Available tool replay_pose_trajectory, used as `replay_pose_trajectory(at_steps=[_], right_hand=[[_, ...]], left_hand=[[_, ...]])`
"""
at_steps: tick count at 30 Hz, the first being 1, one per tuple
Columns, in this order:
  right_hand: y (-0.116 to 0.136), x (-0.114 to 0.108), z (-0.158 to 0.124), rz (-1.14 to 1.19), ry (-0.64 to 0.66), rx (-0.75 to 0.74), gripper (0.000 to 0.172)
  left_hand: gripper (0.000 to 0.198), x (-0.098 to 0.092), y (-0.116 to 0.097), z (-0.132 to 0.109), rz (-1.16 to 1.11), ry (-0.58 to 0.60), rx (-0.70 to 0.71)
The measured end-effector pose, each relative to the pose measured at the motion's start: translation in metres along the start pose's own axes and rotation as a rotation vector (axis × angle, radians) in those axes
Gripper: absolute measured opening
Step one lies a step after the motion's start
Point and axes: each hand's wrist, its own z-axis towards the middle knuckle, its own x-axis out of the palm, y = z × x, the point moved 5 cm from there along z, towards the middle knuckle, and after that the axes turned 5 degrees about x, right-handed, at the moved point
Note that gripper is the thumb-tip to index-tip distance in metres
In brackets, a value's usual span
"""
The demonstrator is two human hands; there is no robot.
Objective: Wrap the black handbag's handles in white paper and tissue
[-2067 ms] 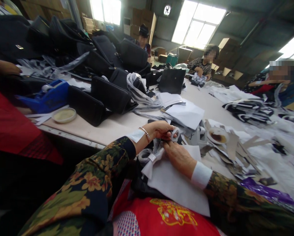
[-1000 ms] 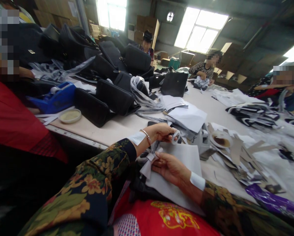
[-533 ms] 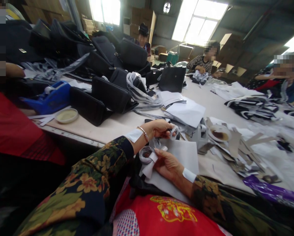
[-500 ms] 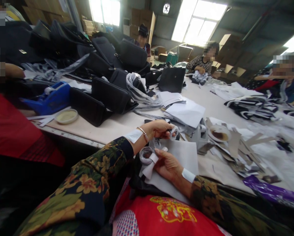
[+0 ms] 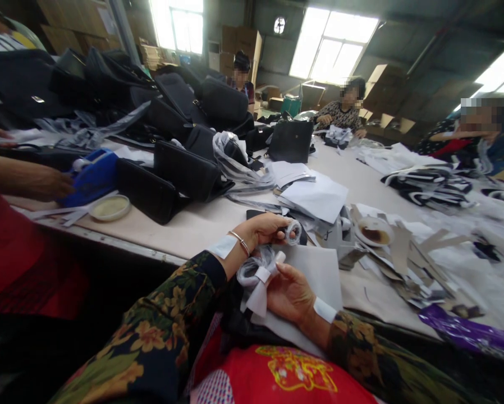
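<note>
My left hand (image 5: 269, 227) is closed around one end of a plastic-wrapped strap, whose small loop (image 5: 293, 232) sticks out past the fingers. Just below, my right hand (image 5: 292, 294) pinches the coiled part of the strap (image 5: 248, 270), thumb on top. A white paper band (image 5: 259, 300) goes around this coil, and its loose tail hangs down. Clear film stretches between the two hands. Under them lie a white sheet (image 5: 325, 272) and a black item (image 5: 237, 317) over my lap, mostly hidden.
Black bags (image 5: 184, 168) pile up at left. A co-worker's hand (image 5: 52, 178) is beside a blue tape dispenser (image 5: 94, 177); a round dish (image 5: 109, 207) sits near the edge. Paper sheets (image 5: 315, 193), a brown-stained bowl (image 5: 375, 231) and a purple packet (image 5: 466, 328) lie ahead and right.
The coil in my right hand has turned slightly, showing more of its band and tail. My left hand has dipped a little. At left, the co-worker's hand has come to the tape dispenser.
</note>
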Motion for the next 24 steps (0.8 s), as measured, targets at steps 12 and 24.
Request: replay_pose_trajectory(at_steps=[12,24], right_hand=[[0.03,0.0,-0.011,-0.916,-0.11,0.008,0.056],[0.084,0.019,-0.046,-1.92,-0.347,-0.332,0.037]], left_hand=[[0.013,-0.008,0.009,0.008,-0.02,0.009,-0.038],[0.013,-0.009,0.009,0.007,0.014,0.004,-0.041]])
